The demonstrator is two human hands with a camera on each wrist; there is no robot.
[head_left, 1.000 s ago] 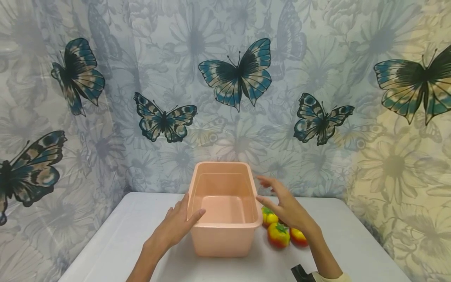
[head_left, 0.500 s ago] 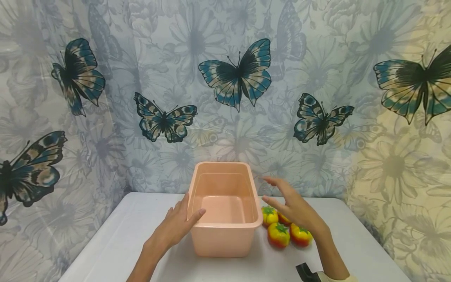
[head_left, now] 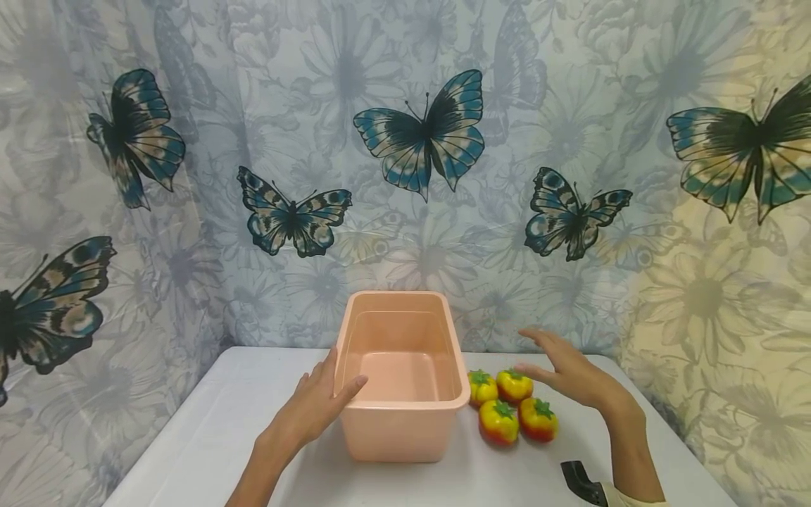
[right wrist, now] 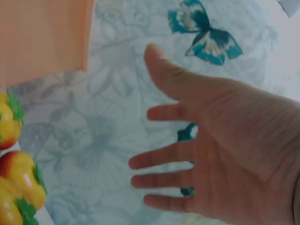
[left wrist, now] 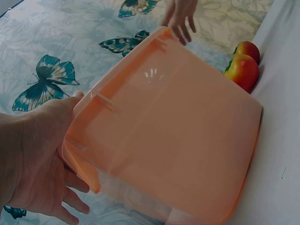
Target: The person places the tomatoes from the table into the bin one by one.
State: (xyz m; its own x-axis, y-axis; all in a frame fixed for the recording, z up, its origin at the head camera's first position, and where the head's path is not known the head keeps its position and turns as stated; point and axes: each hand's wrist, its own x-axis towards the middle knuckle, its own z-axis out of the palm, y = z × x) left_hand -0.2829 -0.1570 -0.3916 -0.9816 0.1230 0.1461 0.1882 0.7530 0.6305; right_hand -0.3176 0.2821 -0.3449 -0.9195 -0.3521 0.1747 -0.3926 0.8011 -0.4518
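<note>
Two hands flank the work: the left hand [head_left: 317, 408] grips the bin's [head_left: 399, 415] near-left rim, thumb inside; the right hand [head_left: 570, 373] hovers flat and empty above four fruits [head_left: 512, 412] just right of the bin, mid-tabletop. Likely a reach; next it must lower and close on one.

i see a peach plastic bin [head_left: 398, 380] standing upright on the white table, open side up and with nothing inside it. it is rectangular with a rolled rim. my left hand [head_left: 315, 408] holds its left wall near the front corner, thumb over the rim. just beside its right wall lie four toy fruits [head_left: 512, 414], yellow fading to red with green leaf tops, packed close together. my right hand [head_left: 573, 374] hovers flat above them, fingers spread, touching none.
</note>
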